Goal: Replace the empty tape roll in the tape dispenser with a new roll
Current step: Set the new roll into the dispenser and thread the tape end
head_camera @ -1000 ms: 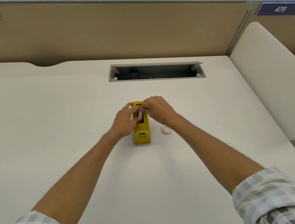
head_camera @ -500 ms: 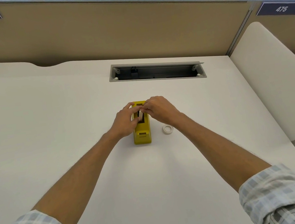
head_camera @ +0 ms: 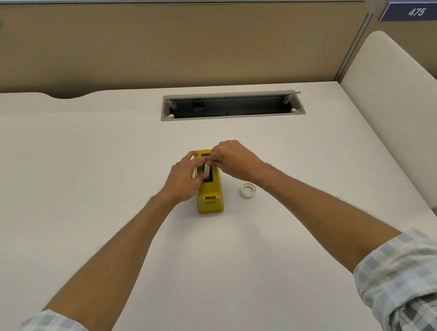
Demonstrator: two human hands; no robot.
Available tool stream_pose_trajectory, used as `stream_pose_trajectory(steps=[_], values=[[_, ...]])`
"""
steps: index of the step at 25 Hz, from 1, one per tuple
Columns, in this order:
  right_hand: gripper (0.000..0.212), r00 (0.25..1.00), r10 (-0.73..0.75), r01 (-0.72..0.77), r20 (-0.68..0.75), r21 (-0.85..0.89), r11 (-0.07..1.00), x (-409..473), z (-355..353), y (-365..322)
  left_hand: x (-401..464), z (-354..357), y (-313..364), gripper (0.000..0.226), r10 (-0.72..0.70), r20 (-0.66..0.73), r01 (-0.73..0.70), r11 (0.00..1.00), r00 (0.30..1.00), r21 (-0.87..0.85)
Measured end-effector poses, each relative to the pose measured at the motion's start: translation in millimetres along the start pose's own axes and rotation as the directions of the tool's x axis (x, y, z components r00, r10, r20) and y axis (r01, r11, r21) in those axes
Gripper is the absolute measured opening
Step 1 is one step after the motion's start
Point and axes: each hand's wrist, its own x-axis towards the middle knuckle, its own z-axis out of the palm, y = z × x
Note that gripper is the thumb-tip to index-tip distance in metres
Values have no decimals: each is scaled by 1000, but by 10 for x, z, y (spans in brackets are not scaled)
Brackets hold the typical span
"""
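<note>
1. Head view shows a yellow tape dispenser [head_camera: 209,194] standing on the white table [head_camera: 76,182], its cutter end toward the person, with both hands over its open well.
2. A pale roll [head_camera: 207,170] stands on edge in the well. The right hand [head_camera: 234,160] pinches its top with curled fingertips. The left hand [head_camera: 183,179] is curled around the dispenser's left side, thumb near the roll, apparently steadying the body.
3. A second white ring of tape [head_camera: 248,190] lies flat on the table just beside the dispenser's right flank, touched by neither hand.
4. Which ring is the spent core and which the fresh roll cannot be told from this view; the one in the well looks thin.
5. Handling, as a judgement: either ring is probably light and rigid enough to take a fingertip pinch across its flat faces or through the hole. A fresh roll's outer wrap is likely smooth and sticky at the loose end.
6. The dispenser looks weighted and stiff. Holding its side walls, clear of the cutter at the near end, seems safest.
</note>
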Motion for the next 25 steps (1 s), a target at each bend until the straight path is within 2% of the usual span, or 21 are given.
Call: stream_pose_trajectory(steps=[11, 20, 25], values=[[35, 999, 33, -34, 9, 46, 998, -43, 5, -31, 9, -16, -33, 43, 30, 23, -31, 999, 999, 19], [32, 998, 68, -68, 2, -83, 994, 41, -3, -46, 1, -32, -39, 44, 38, 21, -38, 999, 999, 4], [29, 994, 35, -45, -103, -98, 994, -58, 0, -76, 5, -46, -45, 44, 44, 14, -44, 999, 999, 11]])
